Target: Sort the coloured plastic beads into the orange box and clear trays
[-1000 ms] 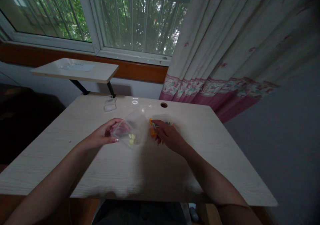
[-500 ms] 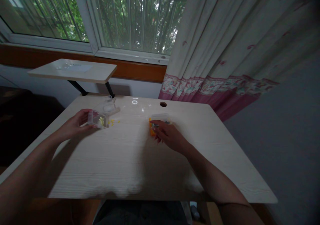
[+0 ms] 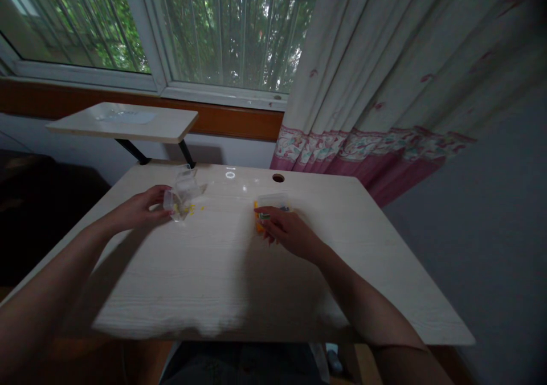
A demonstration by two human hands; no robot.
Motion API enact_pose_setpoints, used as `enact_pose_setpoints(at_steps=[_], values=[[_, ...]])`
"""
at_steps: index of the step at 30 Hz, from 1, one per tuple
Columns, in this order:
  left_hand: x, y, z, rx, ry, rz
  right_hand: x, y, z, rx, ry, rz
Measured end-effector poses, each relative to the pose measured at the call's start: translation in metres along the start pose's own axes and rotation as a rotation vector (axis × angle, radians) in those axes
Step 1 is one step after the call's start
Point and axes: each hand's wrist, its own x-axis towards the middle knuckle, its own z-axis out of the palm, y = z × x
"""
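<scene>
Under the window [image 3: 222,32], left hand [image 3: 141,209] grips clear box [image 3: 183,193] — yellow bits [image 3: 194,207] beside.

Both forearms are bare from the wrists back to the lower edge of the view. The left grip [image 3: 143,208] and the right grip [image 3: 286,231] are bare hands with slender fingers. The dim light hides the nails and any finer detail. Close to the right elbow a thin darker line [image 3: 397,348] crosses the arm. It could be a sleeve hem, but that cannot be told. Low between the arms, dark greyish clothing [image 3: 239,368] covers the lap, its cut lost in shadow.
</scene>
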Motion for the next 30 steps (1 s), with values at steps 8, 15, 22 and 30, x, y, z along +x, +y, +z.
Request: enact_pose_setpoints(at_steps=[8, 15, 22, 30], values=[[0.013, 0.017, -0.002, 0.252, -0.090, 0.006, 0.000, -0.001, -0.002, -0.027, -0.008, -0.009], [0.019, 0.030, 0.003, 0.407, -0.097, 0.057, -0.001, -0.001, -0.003, -0.004, -0.004, -0.018], [0.022, 0.039, 0.008, 0.519, -0.129, 0.097, -0.001, 0.000, -0.005, -0.019, -0.005, -0.022], [0.028, 0.061, 0.012, 0.623, -0.175, 0.113, -0.002, -0.002, -0.008, -0.018, 0.001, -0.022]])
